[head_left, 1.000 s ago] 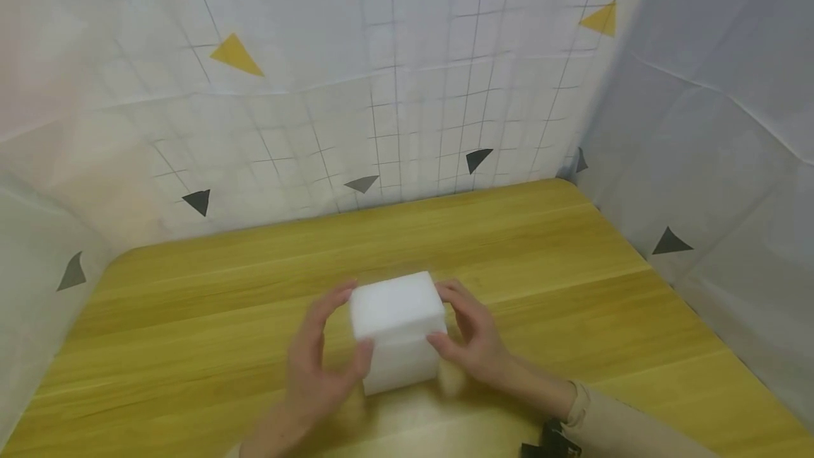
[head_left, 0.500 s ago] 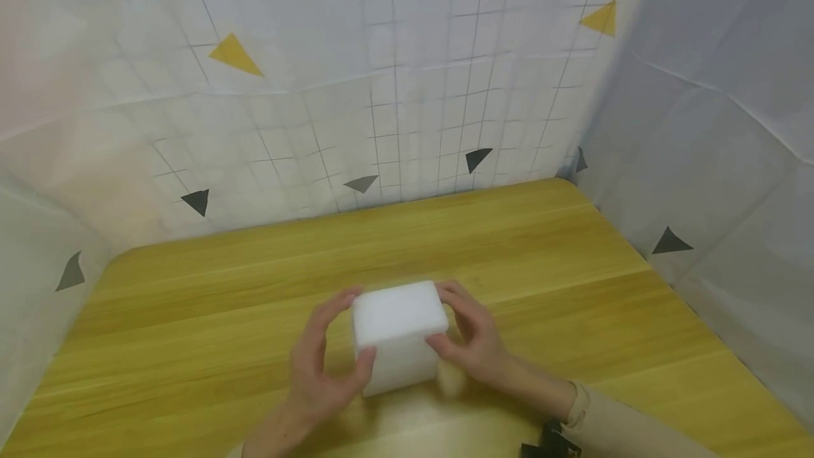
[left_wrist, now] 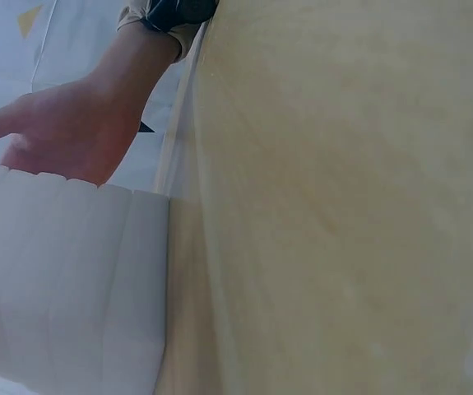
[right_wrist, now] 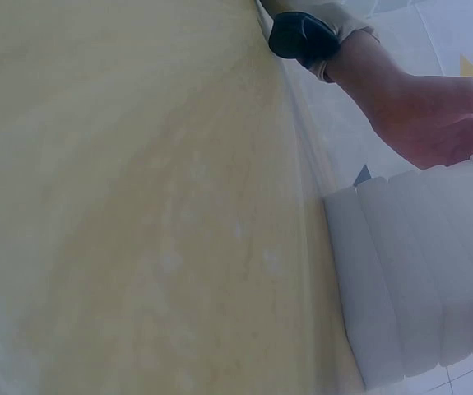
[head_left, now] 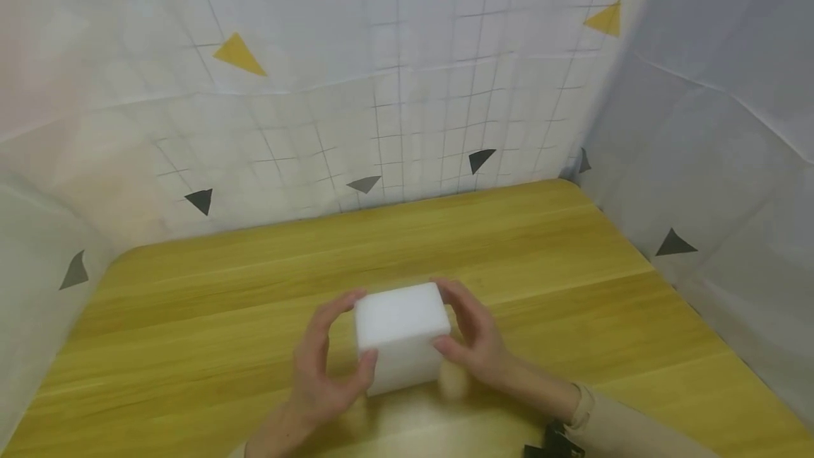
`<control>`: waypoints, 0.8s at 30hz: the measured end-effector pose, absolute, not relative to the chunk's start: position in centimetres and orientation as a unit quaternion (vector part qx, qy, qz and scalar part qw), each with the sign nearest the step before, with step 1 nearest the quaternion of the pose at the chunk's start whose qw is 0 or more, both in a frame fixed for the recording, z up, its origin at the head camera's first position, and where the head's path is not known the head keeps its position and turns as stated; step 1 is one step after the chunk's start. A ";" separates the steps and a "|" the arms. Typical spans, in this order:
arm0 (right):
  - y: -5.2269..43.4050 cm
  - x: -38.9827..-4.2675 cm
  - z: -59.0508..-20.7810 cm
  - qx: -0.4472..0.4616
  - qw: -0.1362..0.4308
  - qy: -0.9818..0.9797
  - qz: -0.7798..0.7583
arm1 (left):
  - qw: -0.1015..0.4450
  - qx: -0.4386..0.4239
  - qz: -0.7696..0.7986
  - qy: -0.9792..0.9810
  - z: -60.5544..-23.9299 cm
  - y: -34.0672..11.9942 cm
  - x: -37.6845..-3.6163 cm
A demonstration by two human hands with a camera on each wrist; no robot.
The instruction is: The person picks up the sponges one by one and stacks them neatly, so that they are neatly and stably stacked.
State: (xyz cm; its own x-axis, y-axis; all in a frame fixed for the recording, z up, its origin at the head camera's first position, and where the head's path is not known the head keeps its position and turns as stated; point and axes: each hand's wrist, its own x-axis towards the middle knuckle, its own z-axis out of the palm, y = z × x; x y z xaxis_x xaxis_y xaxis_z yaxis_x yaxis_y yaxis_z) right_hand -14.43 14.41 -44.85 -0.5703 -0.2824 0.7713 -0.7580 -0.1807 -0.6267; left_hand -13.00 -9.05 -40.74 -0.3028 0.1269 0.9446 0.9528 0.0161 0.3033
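Observation:
A squared stack of several white sponges [head_left: 403, 316] stands upright on the wooden table [head_left: 254, 267]. Its layers [left_wrist: 63, 271] show as thin seams in both wrist views. My left hand [head_left: 318, 366] grips the stack's left side, thumb at the front corner and fingertips at the back corner. On the opposite side my right hand [head_left: 480, 345] holds it likewise, thumb on the front edge near the top. Across the stack, the left wrist view shows the other hand [left_wrist: 80, 123]; the right wrist view likewise shows a hand [right_wrist: 433, 115] beyond the sponges [right_wrist: 417, 271].
Whitish sheets with grid lines and triangle marks surround the table at the back [head_left: 318, 126] and on the right [head_left: 718, 161]. A black device [head_left: 553, 442] sits by the right sleeve at the bottom edge. Bare tabletop stretches around the stack.
The top sponge, raised and a little out of line a second ago, has come down flush with the stack. Both hands have stayed at the sides, shifting only slightly.

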 end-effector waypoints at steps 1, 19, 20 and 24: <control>14.5 -14.4 -44.9 0.422 0.182 -0.612 0.643 | 0.383 -0.449 -0.539 -0.600 -40.6 -9.0 -13.0; 14.7 -13.6 -44.9 0.401 0.146 -0.641 0.638 | 0.323 -0.416 -0.597 -0.605 -45.4 -9.0 -12.6; 14.7 -13.5 -45.1 0.394 0.139 -0.647 0.638 | 0.321 -0.416 -0.594 -0.609 -45.6 -8.9 -12.4; 14.7 -12.9 -45.8 0.361 0.108 -0.670 0.639 | 0.306 -0.424 -0.585 -0.620 -46.0 -8.2 -11.9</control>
